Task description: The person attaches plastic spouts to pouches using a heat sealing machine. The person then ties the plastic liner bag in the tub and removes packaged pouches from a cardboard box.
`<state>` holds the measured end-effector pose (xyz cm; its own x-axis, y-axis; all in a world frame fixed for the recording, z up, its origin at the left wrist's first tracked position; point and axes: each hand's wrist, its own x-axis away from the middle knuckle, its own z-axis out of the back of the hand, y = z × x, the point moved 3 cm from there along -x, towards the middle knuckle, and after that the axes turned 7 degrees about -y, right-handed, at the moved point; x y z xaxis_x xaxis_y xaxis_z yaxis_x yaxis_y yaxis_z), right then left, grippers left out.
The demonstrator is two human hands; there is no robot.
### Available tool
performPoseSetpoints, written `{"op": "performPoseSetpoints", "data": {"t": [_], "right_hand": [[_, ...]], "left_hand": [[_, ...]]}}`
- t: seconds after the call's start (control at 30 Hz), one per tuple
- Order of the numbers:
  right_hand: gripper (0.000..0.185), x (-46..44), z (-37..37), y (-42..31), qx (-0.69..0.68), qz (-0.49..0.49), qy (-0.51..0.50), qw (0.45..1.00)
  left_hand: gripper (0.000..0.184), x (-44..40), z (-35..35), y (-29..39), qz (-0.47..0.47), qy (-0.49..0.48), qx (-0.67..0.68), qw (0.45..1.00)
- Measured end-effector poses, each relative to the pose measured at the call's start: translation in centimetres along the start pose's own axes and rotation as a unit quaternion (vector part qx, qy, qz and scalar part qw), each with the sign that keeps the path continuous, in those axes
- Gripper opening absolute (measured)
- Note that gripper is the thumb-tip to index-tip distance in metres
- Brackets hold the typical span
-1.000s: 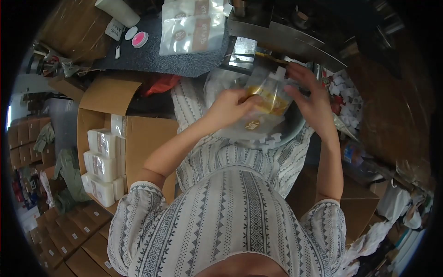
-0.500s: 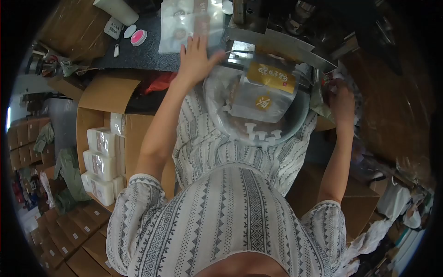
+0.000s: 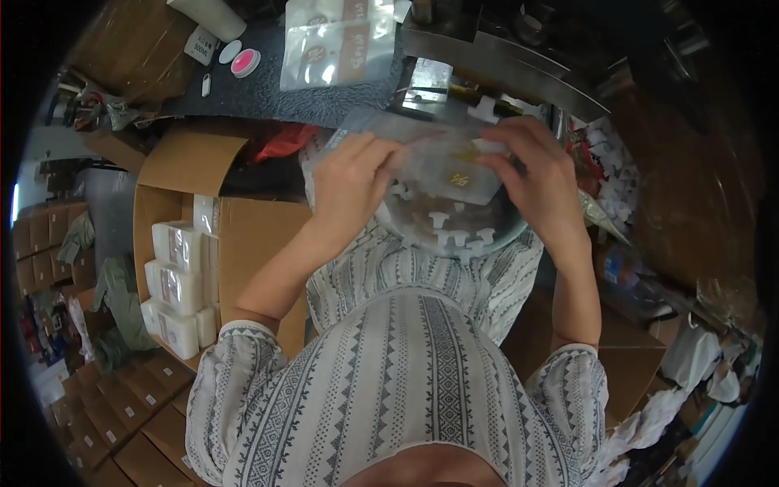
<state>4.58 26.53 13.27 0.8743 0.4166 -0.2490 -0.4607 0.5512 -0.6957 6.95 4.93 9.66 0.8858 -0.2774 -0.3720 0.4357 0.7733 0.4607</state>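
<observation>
Over the lap, my left hand [image 3: 353, 178] pinches the left edge of a blurred clear plastic pouch [image 3: 422, 134]. My right hand [image 3: 531, 174] is closed at the pouch's right side, where a white spout piece [image 3: 484, 109] shows just above the fingers; what exactly the fingertips grip is smeared by motion. Below them, another pouch with a gold mark [image 3: 459, 178] lies over a round basin [image 3: 519, 235]. Several small white spout pieces [image 3: 458, 237] sit near the basin's front rim.
Flat printed pouches [image 3: 341, 49] lie on the grey cloth [image 3: 312, 105], beside a pink round tin [image 3: 245, 63]. An open carton [image 3: 264, 260] holds white packs at left. White pieces [image 3: 613, 170] are heaped at right. Metal equipment [image 3: 519, 61] stands ahead.
My left hand has come back from the flat pouches to the basin with a pouch. My right hand has moved in from the white heap at right to meet it.
</observation>
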Motion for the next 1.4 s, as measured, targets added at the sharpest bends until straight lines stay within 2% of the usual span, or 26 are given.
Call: {"op": "performPoseSetpoints", "data": {"t": [0.07,0.13,0.17,0.2,0.23,0.3,0.33,0.4,0.47,0.53,0.57,0.63,0.7,0.77,0.83,0.87,0.9,0.93,1.0,1.03,1.07,1.1,1.13,1.27,1.33,1.4], "right_hand": [[0.025,-0.2,-0.6,-0.2,0.019,0.048,-0.036,0.998],[0.029,-0.1,-0.9,0.4,-0.061,0.002,-0.096,0.993],[0.029,0.0,-1.0,0.8,-0.062,0.002,-0.096,0.993],[0.03,0.1,-0.9,1.8,-0.069,-0.046,-0.066,0.994],[0.031,0.2,-0.6,2.6,-0.075,-0.091,-0.036,0.992],[0.034,0.6,0.2,3.3,-0.033,-0.095,0.011,0.995],[0.037,0.9,0.9,3.8,0.007,-0.097,0.057,0.994],[0.038,2.2,1.7,5.2,0.008,-0.112,0.042,0.993],[0.039,3.2,3.0,6.3,0.011,-0.128,0.027,0.991],[0.038,4.0,4.9,7.4,0.102,-0.27,0.076,0.954],[0.038,5.0,5.3,8.9,0.1,-0.271,0.074,0.955],[0.034,6.3,6.0,11.1,0.378,-0.254,0.082,0.887],[0.033,7.4,5.6,10.9,0.376,-0.276,0.061,0.882],[0.032,7.3,5.8,10.9,0.375,-0.304,0.047,0.875],[0.03,7.1,6.0,11.5,0.331,-0.34,0.031,0.88],[0.03,6.8,5.9,12.2,0.332,-0.342,0.031,0.879],[0.029,6.4,5.6,13.4,0.327,-0.344,0.008,0.88],[0.029,6.1,5.4,13.8,0.321,-0.346,-0.013,0.882],[0.027,5.6,5.6,12.7,0.314,-0.348,-0.014,0.883],[0.025,5.7,5.5,12.2,0.307,-0.349,-0.019,0.885],[0.025,6.2,5.5,12.4,0.306,-0.349,-0.021,0.886],[0.02,6.4,5.7,12.5,0.283,-0.293,0.009,0.913],[0.016,6.3,5.9,12.3,0.258,-0.236,0.039,0.936],[0.018,5.0,5.1,11.6,0.191,-0.27,0.026,0.943],[0.022,4.6,4.8,11.8,0.177,-0.22,0.056,0.958],[0.024,5.1,5.2,11.0,0.182,-0.23,0.069,0.953]], "left_hand": [[0.008,0.2,-0.9,0.4,-0.011,-0.038,0.05,0.998],[0.008,0.3,-2.2,0.5,-0.02,-0.077,0.1,0.992],[0.007,0.1,-3.4,0.3,0.006,-0.142,0.15,0.978],[0.009,-0.2,-4.5,0.3,0.03,-0.206,0.201,0.957],[0.009,-1.2,-4.9,0.6,0.028,-0.205,0.202,0.957],[0.017,-2.7,-6.5,0.5,0.242,-0.312,0.364,0.843],[0.017,-3.8,-7.2,0.4,0.241,-0.312,0.364,0.844],[0.024,-5.3,-8.6,0.0,0.33,-0.223,0.552,0.732],[0.026,-5.9,-8.5,0.0,0.334,-0.229,0.554,0.727],[0.031,-6.2,-8.2,-0.2,0.348,-0.237,0.552,0.72],[0.031,-5.7,-8.5,-0.8,0.351,-0.237,0.551,0.719],[0.032,-5.5,-8.5,-1.9,0.279,-0.232,0.616,0.7],[0.035,-6.5,-4.9,-5.0,0.226,-0.321,0.506,0.768],[0.041,-9.6,-1.4,-10.4,0.209,-0.272,0.369,0.864],[0.04,-13.4,-1.0,-17.3,0.18,-0.043,0.304,0.934],[0.043,-15.7,-1.2,-18.8,0.112,0.024,0.112,0.987],[0.047,-17.1,-1.5,-19.7,0.038,0.091,-0.085,0.992],[0.047,-17.4,-2.5,-20.4,0.037,0.09,-0.084,0.992],[0.056,-17.4,-5.2,-20.6,-0.012,0.08,-0.338,0.938],[0.056,-16.7,-6.2,-20.5,-0.011,0.078,-0.338,0.938],[0.059,-15.5,-7.0,-20.6,0.011,0.075,-0.258,0.963],[0.063,-14.6,-7.4,-20.3,0.031,0.075,-0.176,0.981],[0.059,-13.4,-7.7,-19.7,0.07,0.075,-0.192,0.976],[0.059,-10.5,-6.2,-18.6,0.104,0.012,-0.165,0.981],[0.055,-9.5,-3.9,-17.8,0.064,0.013,0.104,0.992],[0.044,-6.3,-3.0,-13.4,0.031,0.055,-0.196,0.979]]}}
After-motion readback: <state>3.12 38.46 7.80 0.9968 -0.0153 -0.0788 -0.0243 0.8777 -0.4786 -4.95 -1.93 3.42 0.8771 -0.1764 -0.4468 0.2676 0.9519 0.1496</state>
